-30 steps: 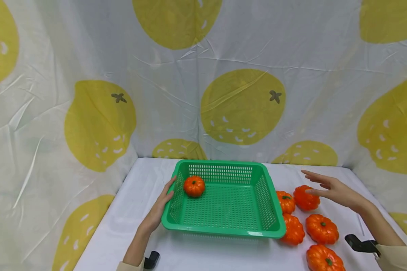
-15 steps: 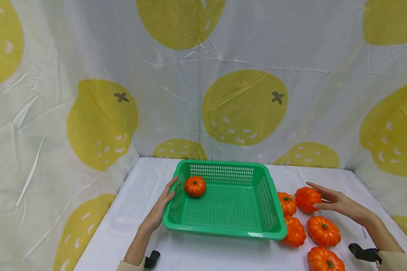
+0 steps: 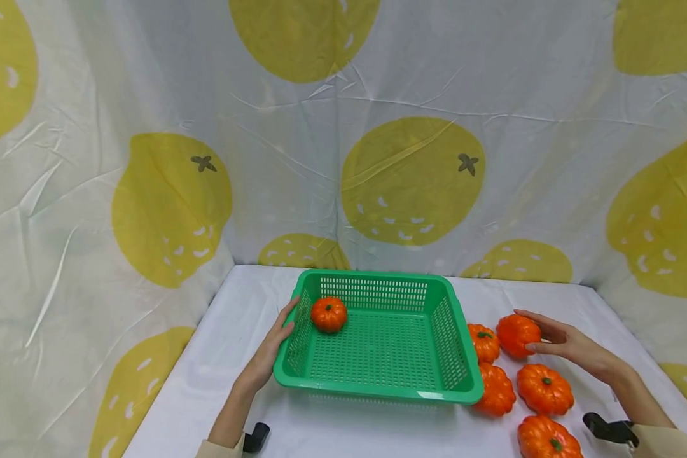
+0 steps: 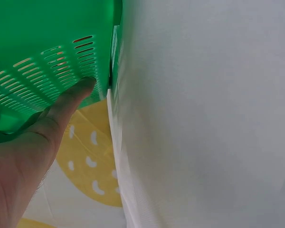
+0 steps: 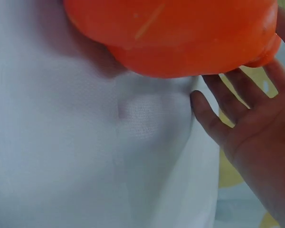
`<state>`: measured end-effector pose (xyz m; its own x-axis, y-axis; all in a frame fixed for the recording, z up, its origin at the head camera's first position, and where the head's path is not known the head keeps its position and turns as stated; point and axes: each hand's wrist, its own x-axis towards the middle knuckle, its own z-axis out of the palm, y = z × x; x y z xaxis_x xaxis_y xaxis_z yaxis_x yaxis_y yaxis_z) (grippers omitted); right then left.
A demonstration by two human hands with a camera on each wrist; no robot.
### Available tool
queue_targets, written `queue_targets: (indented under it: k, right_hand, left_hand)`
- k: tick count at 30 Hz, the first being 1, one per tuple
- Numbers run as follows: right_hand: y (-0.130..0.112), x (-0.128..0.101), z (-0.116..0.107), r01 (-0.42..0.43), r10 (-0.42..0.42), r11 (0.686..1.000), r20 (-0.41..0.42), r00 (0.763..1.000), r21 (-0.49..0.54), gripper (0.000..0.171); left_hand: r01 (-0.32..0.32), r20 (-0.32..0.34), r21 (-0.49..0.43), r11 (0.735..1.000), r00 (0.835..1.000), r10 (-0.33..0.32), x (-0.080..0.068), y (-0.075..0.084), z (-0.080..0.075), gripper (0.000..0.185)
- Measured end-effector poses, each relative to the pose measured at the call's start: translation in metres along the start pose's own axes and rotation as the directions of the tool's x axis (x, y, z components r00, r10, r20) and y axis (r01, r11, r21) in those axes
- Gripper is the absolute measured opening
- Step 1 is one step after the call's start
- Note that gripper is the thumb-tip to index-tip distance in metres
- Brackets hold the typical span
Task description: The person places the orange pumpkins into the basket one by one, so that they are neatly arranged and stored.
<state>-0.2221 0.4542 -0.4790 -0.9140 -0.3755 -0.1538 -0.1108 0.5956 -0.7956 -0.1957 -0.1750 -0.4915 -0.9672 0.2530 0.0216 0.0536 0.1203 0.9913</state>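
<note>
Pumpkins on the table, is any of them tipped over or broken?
Nothing looks broken. The pumpkin that the right hand touches lies tipped on its side, no stem showing; the others near it sit stem up.

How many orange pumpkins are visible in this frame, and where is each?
6. One pumpkin in the basket, within the green basket. Five on the table right of it: beside the basket wall, at the right hand, front row, nearest. None seems hidden.
</note>
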Motion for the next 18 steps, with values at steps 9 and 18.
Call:
queue_targets:
  k: [9, 18]
  right_hand:
    - [-0.001, 0.001, 0.004, 0.001, 0.000, 1.000, -0.036, 0.999, 0.012, 0.072]
    - [0.000, -0.011, -0.007, -0.068, 0.053, 0.992, -0.141, 0.989, -0.107, 0.070]
  left_hand:
    - [-0.002, -0.005, -0.001, 1.000, 1.000, 0.002, 0.000, 0.000, 0.000, 0.054]
    - [0.012, -0.007, 0.000, 1.000, 1.000, -0.012, 0.000, 0.000, 0.000, 0.054]
